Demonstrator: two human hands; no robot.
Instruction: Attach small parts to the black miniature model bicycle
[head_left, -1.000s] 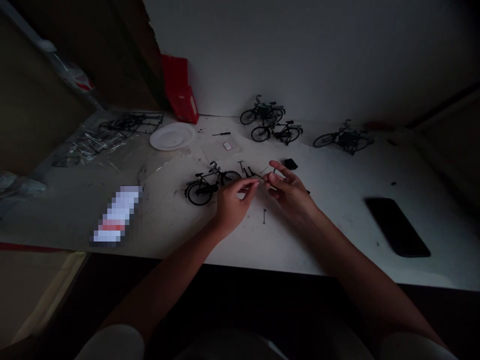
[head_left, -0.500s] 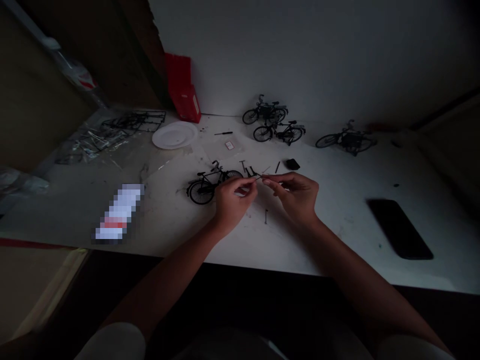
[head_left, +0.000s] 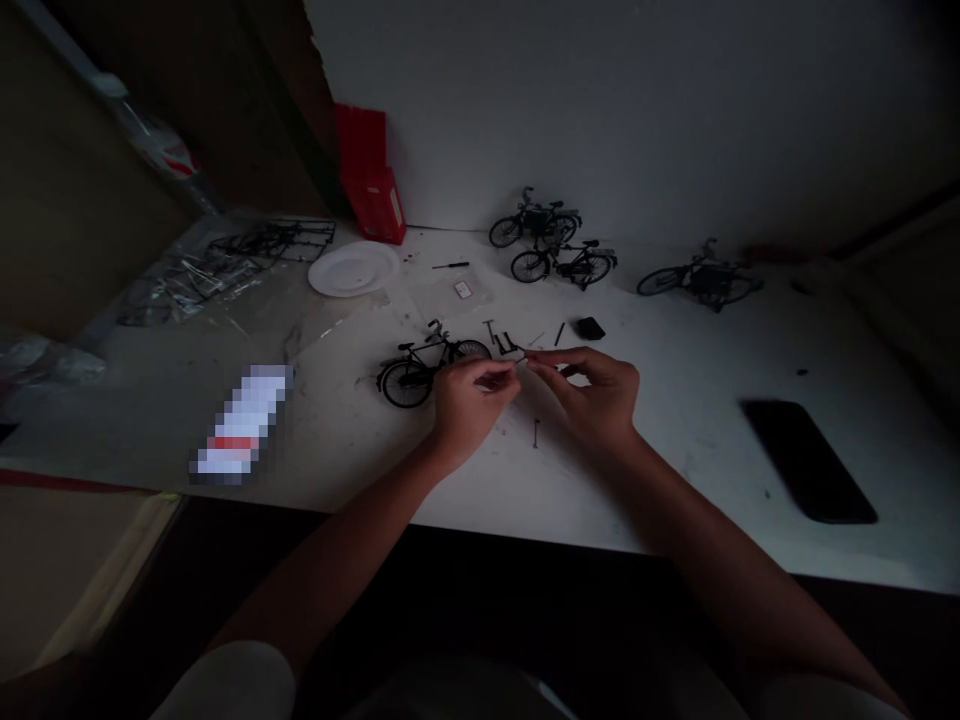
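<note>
My left hand [head_left: 472, 402] and my right hand [head_left: 601, 392] meet fingertip to fingertip above the white table [head_left: 480, 495]. Between them they pinch a small, thin dark part [head_left: 523, 359], mostly covered by the fingers and too small to name. Just left of my left hand a black model bicycle [head_left: 409, 375] stands upright, its front wheel partly behind the hand. Small dark pieces [head_left: 505, 343] lie just beyond my fingertips. A thin T-shaped piece [head_left: 536, 433] rests on the table between my forearms.
More model bicycles [head_left: 564, 264] stand at the back. A black block [head_left: 590, 328] and small screwdriver [head_left: 451, 265] lie nearer. On the left are a white plate [head_left: 354, 270], red box [head_left: 375, 203], black part frames [head_left: 281, 240] and plastic bags. A black phone [head_left: 814, 460] lies right.
My fingertips have shifted slightly around the small part, still pinching it between both hands. The whole view has moved a little; the things on the table stay in place.
</note>
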